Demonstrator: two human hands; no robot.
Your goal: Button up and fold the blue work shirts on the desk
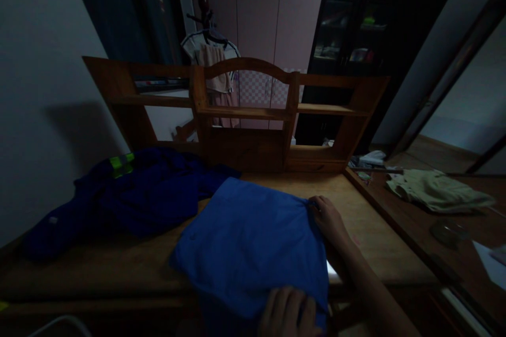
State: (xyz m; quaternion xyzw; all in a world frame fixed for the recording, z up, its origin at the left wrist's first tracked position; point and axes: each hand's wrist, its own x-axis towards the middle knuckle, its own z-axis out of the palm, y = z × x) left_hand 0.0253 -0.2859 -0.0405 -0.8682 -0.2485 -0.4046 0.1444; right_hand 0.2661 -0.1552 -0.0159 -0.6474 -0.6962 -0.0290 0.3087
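A blue garment [253, 231] lies spread over the wooden bed-like surface [375, 242], its near part hanging past the front edge. At its right far corner, my right hand [326, 216] pinches the fabric edge between thumb and fingers. My left hand [288, 313] is at the garment's near right side, with its fingers bent over the cloth and its lower part cut off by the frame. To the left is a crumpled dark blue garment [146, 195] with a yellow-green reflective patch, touching or close to the blue one.
A wooden shelf unit [245, 113] rises along the far edge. On the right, a brown table [419, 221] bears a folded pale green cloth [438, 189] and a clear glass dish [448, 233]. Behind stand a pink wardrobe [256, 16], a dark cabinet [379, 37] and hanging clothes [213, 58].
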